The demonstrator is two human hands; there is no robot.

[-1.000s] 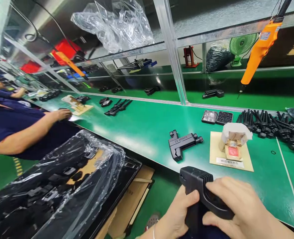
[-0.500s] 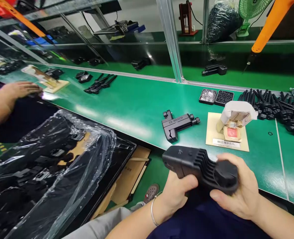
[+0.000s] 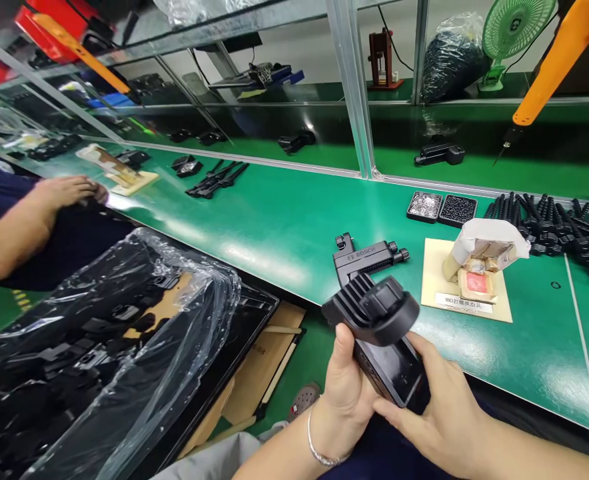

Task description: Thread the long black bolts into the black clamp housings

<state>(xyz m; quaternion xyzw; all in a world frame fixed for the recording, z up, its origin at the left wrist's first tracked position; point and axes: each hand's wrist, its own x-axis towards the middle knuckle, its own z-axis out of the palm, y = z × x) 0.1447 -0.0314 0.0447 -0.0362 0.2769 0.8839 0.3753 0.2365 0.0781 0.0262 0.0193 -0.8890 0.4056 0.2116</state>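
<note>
From my head view, the black housing has turned in my hands since half a second ago: then it lay across my lap with its ribbed part pointing left, and now it stands nearly on end, round knob end up and tilted toward the green surface, its flat face turned to me. I judge that I have swung it round to look over or work on that face.

My left hand cups the housing from the left and below, thumb pressed up along its side, grip closed on it. My right hand lies under the lower end, palm up, fingers curled against the housing, so that grip is closed on it too.

The housing hangs just off the near edge of the surface, in front of the Bosch-marked part lying there. Right of that part stands the wooden jig; left of it, well apart, a co-worker's hand rests at the surface edge.
</note>
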